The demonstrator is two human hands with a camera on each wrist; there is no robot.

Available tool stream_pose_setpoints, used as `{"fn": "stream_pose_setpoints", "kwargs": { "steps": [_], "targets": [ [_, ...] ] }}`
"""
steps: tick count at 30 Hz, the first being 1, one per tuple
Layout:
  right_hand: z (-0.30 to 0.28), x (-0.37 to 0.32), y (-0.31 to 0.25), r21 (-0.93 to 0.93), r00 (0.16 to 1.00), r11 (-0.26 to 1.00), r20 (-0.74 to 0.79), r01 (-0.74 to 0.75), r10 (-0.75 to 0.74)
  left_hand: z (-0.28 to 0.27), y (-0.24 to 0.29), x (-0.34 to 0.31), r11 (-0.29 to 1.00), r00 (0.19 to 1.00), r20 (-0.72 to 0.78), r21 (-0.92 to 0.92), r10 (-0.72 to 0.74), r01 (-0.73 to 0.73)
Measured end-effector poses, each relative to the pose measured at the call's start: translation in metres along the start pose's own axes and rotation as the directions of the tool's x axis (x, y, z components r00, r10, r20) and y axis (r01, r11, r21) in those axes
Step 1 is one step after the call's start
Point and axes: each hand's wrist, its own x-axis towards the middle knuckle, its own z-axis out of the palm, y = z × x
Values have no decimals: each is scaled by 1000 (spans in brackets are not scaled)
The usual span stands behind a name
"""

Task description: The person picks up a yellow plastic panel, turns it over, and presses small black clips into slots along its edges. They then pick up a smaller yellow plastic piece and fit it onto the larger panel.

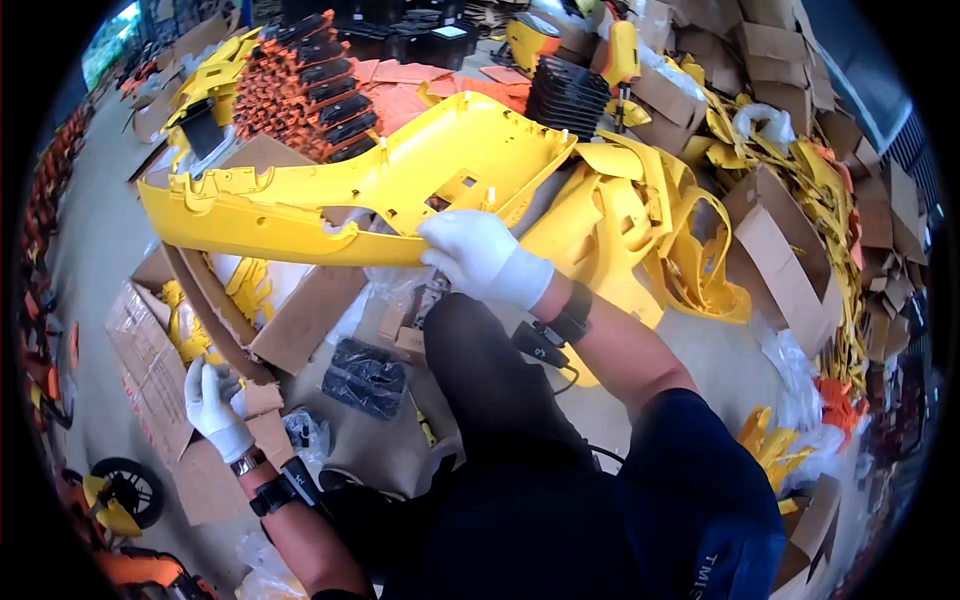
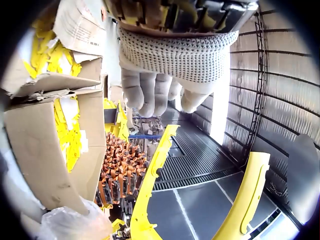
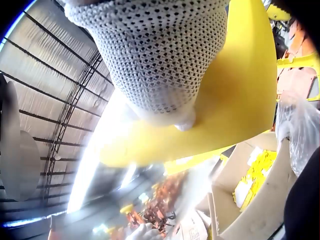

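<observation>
A large yellow plastic body panel (image 1: 430,160) is held up over the floor, stretching from far left to centre. My right hand (image 1: 478,255), in a white knit glove, grips its near edge, fingers curled over the rim. In the right wrist view the glove (image 3: 160,65) lies against the panel's smooth yellow face (image 3: 240,90). My left hand (image 1: 210,395), also gloved, is low at the left beside an open cardboard box (image 1: 150,350). Its fingers (image 2: 150,95) hang loosely curled with nothing in them. From below, the left wrist view shows a long yellow panel edge (image 2: 150,190).
An open box (image 1: 300,300) with yellow parts stands under the panel. Black bagged parts (image 1: 365,375) lie on the floor by my knee (image 1: 480,370). Stacked orange and black parts (image 1: 310,90) stand behind. Loose yellow shells (image 1: 650,230) and cardboard boxes (image 1: 780,250) crowd the right.
</observation>
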Motion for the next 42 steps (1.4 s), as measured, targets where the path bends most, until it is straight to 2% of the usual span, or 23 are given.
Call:
{"fn": "stream_pose_setpoints", "kwargs": {
  "steps": [4, 7, 10, 14, 18, 19, 20, 22, 24, 25, 26, 27, 28, 29, 31, 32, 33, 34, 36, 37, 39, 41, 42],
  "targets": [
    [-40, -76, 24, 7, 944, 945, -44, -327, 327, 9, -42, 14, 967, 971, 42, 112, -235, 229],
    [-75, -151, 27, 53, 836, 846, -135, -531, 533, 13, -73, 22, 940, 938, 140, 182, -316, 289],
    [-117, -239, 22, -97, 633, 626, -157, -773, 758, 30, -83, 21, 873, 922, 120, 383, -369, 300],
    [-187, -368, -10, -260, 317, 252, -248, -932, 916, 39, -97, 19, 848, 867, 239, 432, -437, 308],
    [-288, -505, -60, -361, 109, -94, -504, -928, 857, 38, -123, 27, 806, 835, 234, 480, -499, 347],
    [-318, -543, -69, -369, 164, -84, -592, -926, 789, 33, -131, 33, 813, 797, 308, 466, -519, 349],
    [-349, -577, -76, -403, 127, -199, -651, -893, 748, 37, -128, 31, 801, 799, 300, 496, -521, 336],
    [-384, -618, -88, -407, 163, -371, -826, -834, 539, 48, -124, 19, 781, 816, 266, 539, -514, 316],
    [-384, -630, -70, -111, -116, -476, -899, -873, 422, 49, -126, 18, 789, 798, 315, 538, -514, 296],
    [-361, -633, -54, 51, -219, -325, -833, -944, 508, 49, -126, 17, 802, 795, 329, 516, -510, 301],
    [-326, -648, -26, 10, -185, -292, -794, -956, 578, 49, -127, 16, 812, 792, 341, 497, -507, 306],
    [-268, -656, 2, 83, -187, -186, -729, -979, 658, 48, -129, 18, 817, 783, 365, 497, -504, 294],
    [-198, -658, 27, 264, -309, -189, -553, -946, 774, 45, -132, 19, 819, 773, 384, 495, -505, 289],
    [-117, -641, 40, 268, -324, -228, -401, -936, 857, 47, -125, 11, 805, 784, 358, 522, -507, 282],
    [11, -565, 29, 125, -169, -185, 131, -975, 977, 40, -117, 7, 798, 799, 326, 529, -505, 289],
    [34, -496, 9, -45, -80, -69, 367, -997, 927, 34, -119, 7, 804, 797, 323, 508, -510, 308],
    [73, -479, 9, -22, 107, 149, 590, -989, 800, 32, -112, 0, 795, 804, 284, 505, -522, 336],
    [69, -440, 9, 17, 167, 230, 741, -973, 651, 26, -105, -3, 793, 802, 313, 534, -508, 294],
    [90, -428, 46, -83, 147, 256, 635, -963, 758, 19, -93, -12, 776, 800, 295, 554, -522, 301],
    [87, -428, 74, -91, 135, 204, 487, -975, 863, 12, -95, -14, 785, 817, 276, 539, -507, 306],
    [52, -417, 136, -192, 107, 145, 195, -971, 975, 16, -83, -26, 779, 829, 278, 567, -485, 266],
    [13, -412, 214, -295, 92, 94, 21, -951, 996, 13, -83, -35, 755, 827, 279, 611, -488, 239],
    [-1, -415, 251, -345, 182, 148, -68, -927, 981, 12, -83, -39, 759, 826, 310, 619, -471, 200]
  ]
}}
